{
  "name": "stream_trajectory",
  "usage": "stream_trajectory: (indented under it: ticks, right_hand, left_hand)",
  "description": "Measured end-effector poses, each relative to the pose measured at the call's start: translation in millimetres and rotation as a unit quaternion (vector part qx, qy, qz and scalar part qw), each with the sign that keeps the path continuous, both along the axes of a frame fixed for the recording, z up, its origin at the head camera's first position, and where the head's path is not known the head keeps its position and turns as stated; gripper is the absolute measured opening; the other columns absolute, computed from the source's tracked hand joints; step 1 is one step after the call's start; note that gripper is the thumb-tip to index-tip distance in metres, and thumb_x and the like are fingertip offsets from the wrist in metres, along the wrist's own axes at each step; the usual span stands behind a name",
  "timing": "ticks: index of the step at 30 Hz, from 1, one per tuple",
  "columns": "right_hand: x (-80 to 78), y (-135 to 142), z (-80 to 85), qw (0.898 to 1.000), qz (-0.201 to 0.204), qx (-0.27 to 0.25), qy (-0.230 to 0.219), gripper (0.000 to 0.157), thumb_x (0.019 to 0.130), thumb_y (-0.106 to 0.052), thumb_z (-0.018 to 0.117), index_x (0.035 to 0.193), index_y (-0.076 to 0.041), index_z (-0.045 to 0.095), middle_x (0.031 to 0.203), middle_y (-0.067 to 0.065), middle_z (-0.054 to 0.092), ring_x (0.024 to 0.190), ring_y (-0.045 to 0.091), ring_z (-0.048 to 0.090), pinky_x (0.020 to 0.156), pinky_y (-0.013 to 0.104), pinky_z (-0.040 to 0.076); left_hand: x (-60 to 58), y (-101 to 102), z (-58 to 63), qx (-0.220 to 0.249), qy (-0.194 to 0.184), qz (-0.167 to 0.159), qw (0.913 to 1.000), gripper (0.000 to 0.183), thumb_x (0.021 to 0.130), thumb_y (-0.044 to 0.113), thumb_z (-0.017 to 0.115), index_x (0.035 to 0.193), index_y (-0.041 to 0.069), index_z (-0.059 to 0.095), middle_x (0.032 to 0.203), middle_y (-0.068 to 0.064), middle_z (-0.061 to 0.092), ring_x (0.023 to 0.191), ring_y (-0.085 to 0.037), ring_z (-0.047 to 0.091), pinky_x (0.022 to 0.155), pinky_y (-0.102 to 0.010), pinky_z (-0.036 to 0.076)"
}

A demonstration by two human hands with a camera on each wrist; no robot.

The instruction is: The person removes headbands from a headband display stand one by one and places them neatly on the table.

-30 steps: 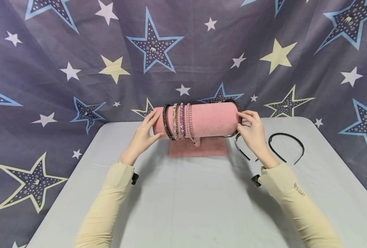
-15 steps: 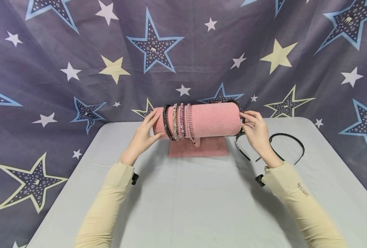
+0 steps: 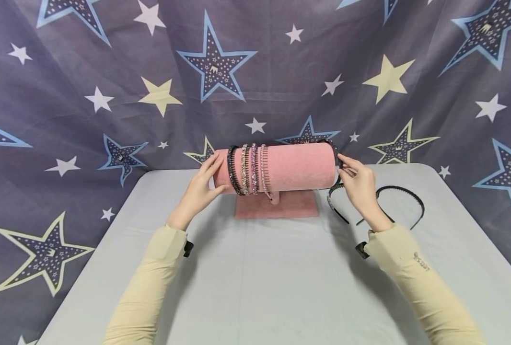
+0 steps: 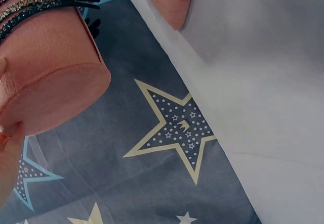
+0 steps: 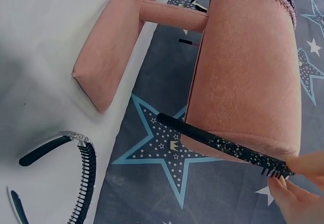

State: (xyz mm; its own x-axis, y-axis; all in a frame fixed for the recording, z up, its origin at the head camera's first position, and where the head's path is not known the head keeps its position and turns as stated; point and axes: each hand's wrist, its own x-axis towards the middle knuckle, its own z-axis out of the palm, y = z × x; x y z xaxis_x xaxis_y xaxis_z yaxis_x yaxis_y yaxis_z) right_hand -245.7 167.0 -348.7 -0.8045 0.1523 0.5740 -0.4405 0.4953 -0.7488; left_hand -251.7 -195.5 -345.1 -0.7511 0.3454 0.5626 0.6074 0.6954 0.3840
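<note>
A pink padded roll point(image 3: 300, 165) stands crosswise on a short post and flat pink base point(image 3: 277, 211). Near its left end sit several headbands, among them a black one point(image 3: 234, 170) and a purple glittery one point(image 3: 254, 167). My left hand point(image 3: 199, 189) rests on the roll's left end, fingers nearly straight and thumb apart. At the opposite end, my right hand point(image 3: 359, 187) pinches a black sequined headband point(image 5: 228, 145) between thumb and fingers. In the right wrist view that headband slants across the roll's end, one dark tip pointing away from the hand.
Two more headbands lie on the pale cloth-covered table point(image 3: 255, 287) at right: a black toothed one point(image 3: 400, 188) and one with a silvery glittery part point(image 5: 83, 158), partly behind the right hand in the head view. A star-printed curtain point(image 3: 281, 86) hangs behind the table.
My right hand has shifted slightly right with the black headband, which now sits farther out at the roll's right end. The left hand and roll have stayed in place.
</note>
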Motion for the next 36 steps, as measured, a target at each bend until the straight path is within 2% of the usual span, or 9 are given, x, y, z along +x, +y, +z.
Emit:
stream_trajectory:
  ticks: [3,11,28,32,36]
  right_hand:
    - [-0.6,1,0.5,1.0,-0.005,0.003,-0.004,0.032,0.077,0.012,0.056,0.109,0.006,0.061,0.102,0.023,0.06,0.088,0.026,0.058,0.079,0.019,0.048]
    - [-4.2,7,2.2,1.0,-0.01,-0.018,-0.006,0.034,0.077,0.012,0.056,0.11,0.004,0.06,0.101,0.021,0.059,0.088,0.024,0.057,0.081,0.021,0.048]
    - [4.0,41,7.1,0.998,-0.05,0.029,-0.027,0.036,0.079,0.008,0.055,0.115,0.0,0.059,0.104,0.019,0.061,0.091,0.026,0.057,0.081,0.02,0.048]
    - [6.5,50,8.5,0.997,-0.063,0.032,-0.043,0.035,0.08,0.005,0.055,0.115,-0.001,0.059,0.103,0.018,0.062,0.089,0.016,0.056,0.081,0.018,0.047]
    - [9.6,57,10.2,0.995,-0.069,0.041,-0.054,0.035,0.081,0.005,0.055,0.115,-0.002,0.059,0.109,0.016,0.06,0.085,0.001,0.051,0.081,0.017,0.047]
  left_hand:
    - [0.3,0,0.4,0.0,0.0,0.0,1.0,0.071,0.072,0.007,0.072,0.134,0.002,0.037,0.14,-0.016,0.03,0.126,-0.032,0.031,0.102,-0.042,0.029]
    - [-0.2,1,0.3,0.003,-0.003,0.001,1.0,0.069,0.072,0.005,0.071,0.133,0.001,0.038,0.14,-0.016,0.03,0.126,-0.031,0.031,0.102,-0.041,0.03]
    - [-0.4,1,0.0,0.008,0.0,-0.001,1.0,0.069,0.071,0.005,0.072,0.133,0.001,0.039,0.139,-0.016,0.031,0.126,-0.031,0.031,0.101,-0.041,0.03]
    - [-0.4,1,0.2,0.008,0.0,-0.001,1.0,0.07,0.071,0.005,0.072,0.133,0.001,0.039,0.139,-0.016,0.031,0.126,-0.031,0.031,0.102,-0.041,0.03]
    - [-0.7,0,-0.1,0.007,-0.005,0.001,1.0,0.07,0.072,0.005,0.072,0.133,0.001,0.038,0.14,-0.015,0.031,0.126,-0.03,0.031,0.102,-0.041,0.03]
